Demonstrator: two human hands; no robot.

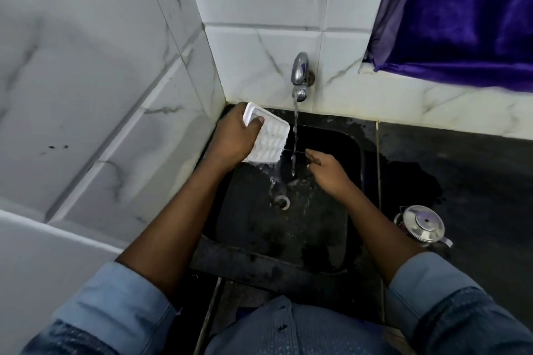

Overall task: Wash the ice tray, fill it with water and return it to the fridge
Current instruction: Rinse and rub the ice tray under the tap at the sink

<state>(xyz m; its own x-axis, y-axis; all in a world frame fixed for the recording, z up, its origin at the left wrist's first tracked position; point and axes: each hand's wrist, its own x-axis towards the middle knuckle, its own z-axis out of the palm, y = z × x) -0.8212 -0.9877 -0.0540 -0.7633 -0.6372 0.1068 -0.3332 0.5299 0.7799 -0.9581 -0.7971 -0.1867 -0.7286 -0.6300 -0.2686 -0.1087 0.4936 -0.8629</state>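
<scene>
Over the black rectangular sink [326, 242], the empty right hand [327, 171] spreads loosely beside the falling water stream [294, 138]. The left hand [235, 135] grips the white plastic ice tray [269, 140], tilted near the sink's far-left corner, just left of the chrome wall tap [300, 75].

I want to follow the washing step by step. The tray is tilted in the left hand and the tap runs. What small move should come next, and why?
Probably level the ice tray and shift it right, under the stream. The left hand holds it tilted beside the stream, water spills off its lower corner into the sink, and the right hand is free.
</scene>
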